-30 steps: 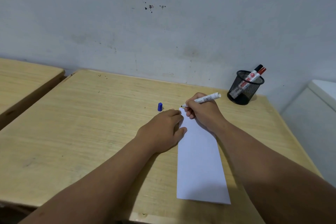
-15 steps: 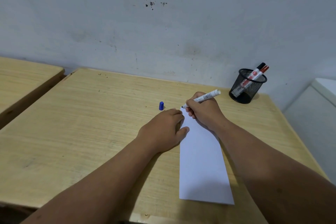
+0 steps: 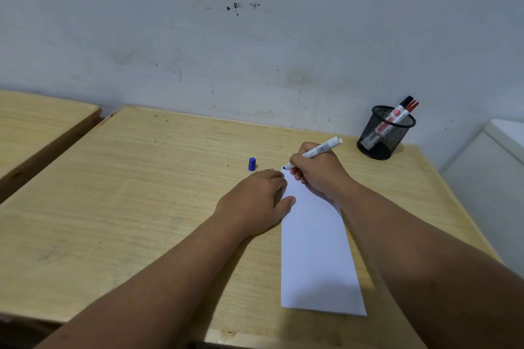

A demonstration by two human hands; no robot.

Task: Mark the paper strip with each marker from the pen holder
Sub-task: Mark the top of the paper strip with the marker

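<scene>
A white paper strip lies lengthwise on the wooden desk. My left hand rests flat on the strip's upper left edge, fingers spread, pinning it down. My right hand grips a white marker with its dark tip touching the strip's far left corner. The marker's blue cap stands on the desk just left of the hands. A black mesh pen holder at the desk's far right corner holds a black-capped marker and a red-capped marker.
A grey scuffed wall runs behind the desk. A second wooden desk stands to the left across a narrow gap. A white box-like object sits to the right of the desk.
Both hands stay in place on the strip. The marker tip has dipped slightly toward the strip's top corner; the view shifted a little.
</scene>
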